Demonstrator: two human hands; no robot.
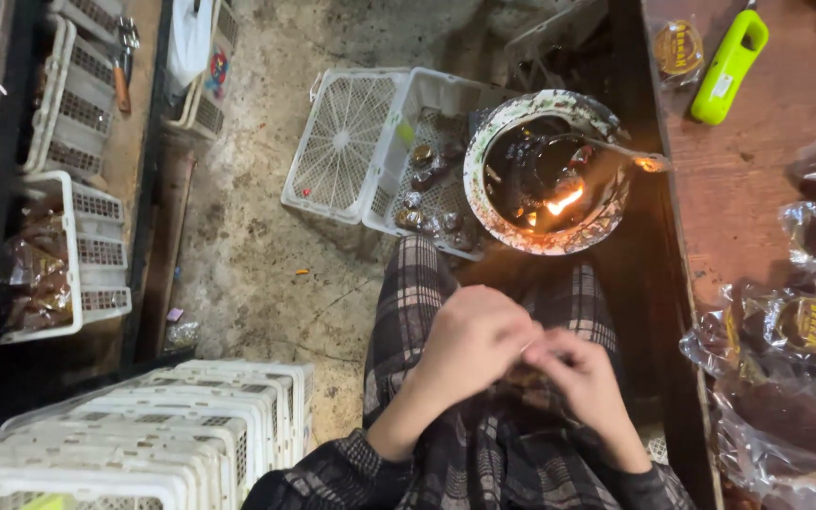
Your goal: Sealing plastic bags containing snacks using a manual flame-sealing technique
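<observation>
My left hand (469, 345) and right hand (583, 378) pinch a small dark packet (526, 376) over my lap; the flame (564, 200) in the pot (550, 175) could scorch plastic brought near.

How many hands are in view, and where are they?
2. The left hand and the right hand meet over the person's lap, closed around a small dark item that is mostly hidden between them. No other hands show.

Left hand (469, 342), right hand (586, 381) fingertip-to-fingertip
</observation>
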